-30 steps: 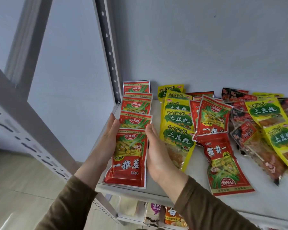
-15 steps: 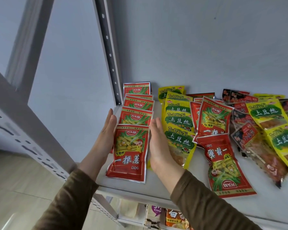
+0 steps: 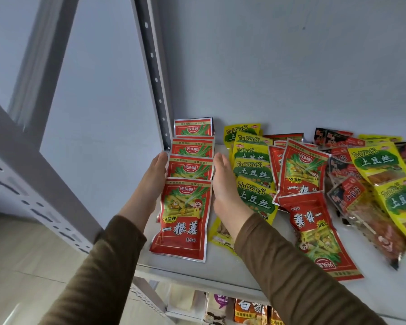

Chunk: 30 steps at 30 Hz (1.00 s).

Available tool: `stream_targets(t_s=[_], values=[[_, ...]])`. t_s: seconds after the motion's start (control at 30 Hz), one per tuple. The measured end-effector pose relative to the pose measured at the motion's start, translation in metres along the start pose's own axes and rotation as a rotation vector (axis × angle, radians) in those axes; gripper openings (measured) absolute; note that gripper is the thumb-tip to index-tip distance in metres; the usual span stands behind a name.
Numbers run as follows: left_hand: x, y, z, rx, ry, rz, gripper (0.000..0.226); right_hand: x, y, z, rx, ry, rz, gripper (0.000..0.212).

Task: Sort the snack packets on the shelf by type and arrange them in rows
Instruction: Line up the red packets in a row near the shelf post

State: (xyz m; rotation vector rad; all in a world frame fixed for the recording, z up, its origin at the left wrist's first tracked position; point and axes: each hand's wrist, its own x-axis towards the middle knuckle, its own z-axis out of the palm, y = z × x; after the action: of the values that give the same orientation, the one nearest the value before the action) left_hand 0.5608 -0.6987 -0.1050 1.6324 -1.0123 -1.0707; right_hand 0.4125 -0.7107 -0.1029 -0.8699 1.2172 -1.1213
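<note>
While flat, hands (image 3: 154,177) flanking red packets (image 3: 190,170)

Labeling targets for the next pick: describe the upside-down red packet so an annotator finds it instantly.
Start at the grey upright post at the shelf's left rear; the tidy row of red packets runs forward from it between both hands. Go right past the yellow packets to the upside-down red packet near the front edge. Unlike the other red ones, its print reads inverted.
</note>
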Motion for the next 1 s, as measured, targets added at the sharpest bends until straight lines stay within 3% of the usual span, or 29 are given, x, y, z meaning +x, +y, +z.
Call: stream_targets(t_s=[0.2,0.3,0.47,0.57,0.67,0.77,0.83,1.0], values=[[0.023,0.025,0.007,-0.07,-0.055,-0.133,0.065,0.004,-0.004,0.009,0.087,-0.066,0.058,0.049],[0.028,0.026,0.005,-0.061,-0.034,-0.15,0.067,0.001,-0.006,0.011,0.132,-0.082,0.085,0.051],[0.005,0.023,0.003,-0.03,-0.01,-0.054,0.057,-0.009,-0.009,-0.009,0.147,-0.087,0.079,0.056],[-0.022,0.006,-0.009,0.051,0.047,0.022,0.069,-0.026,0.001,-0.025,0.146,-0.089,0.058,0.063],[-0.055,-0.012,-0.022,0.097,-0.029,0.11,0.079,-0.045,0.015,-0.03,0.151,-0.152,0.03,0.067],[-0.07,-0.022,-0.023,0.072,-0.136,0.077,0.079,-0.058,0.023,-0.021,0.192,-0.217,0.051,0.066],[-0.07,-0.025,-0.016,0.197,-0.16,0.105,0.079,-0.062,0.024,-0.014,0.214,-0.225,0.083,0.07],[-0.067,-0.029,-0.014,0.359,-0.13,0.174,0.099,-0.062,0.025,-0.015,0.11,-0.213,0.051,0.058]])
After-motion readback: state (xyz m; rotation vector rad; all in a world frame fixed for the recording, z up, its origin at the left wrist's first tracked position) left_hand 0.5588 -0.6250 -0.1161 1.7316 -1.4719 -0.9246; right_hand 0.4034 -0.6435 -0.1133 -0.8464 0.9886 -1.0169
